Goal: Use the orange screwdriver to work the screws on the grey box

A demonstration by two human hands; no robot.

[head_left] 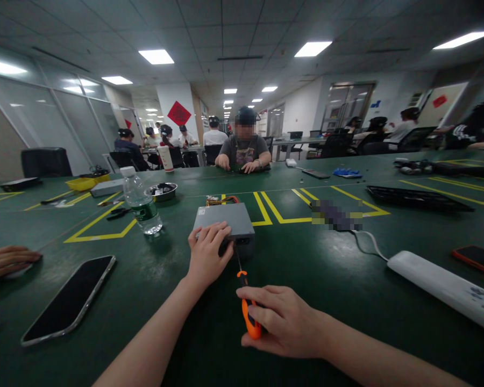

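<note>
A grey metal computer power supply (pixel 223 219) sits on the green table, its bundle of coloured cables (pixel 222 200) at the far side. My left hand (pixel 210 250) grips the box, fingers over the top and thumb down at the near face. An orange-and-black screwdriver (pixel 250 317) is held in my right hand (pixel 280 320), fingers closed round the handle. Its thin shaft points forward to the near face of the power supply, beside a dark socket. Whether the tip sits in a screw is too small to tell.
Left of the box stand a water bottle (pixel 142 207) and a metal bowl (pixel 161 192). A phone (pixel 70 298) lies nearer. Another person's hand (pixel 10 260) rests at the left edge. On the right are a white power strip (pixel 439 285) and its cord. A person (pixel 244 145) sits opposite.
</note>
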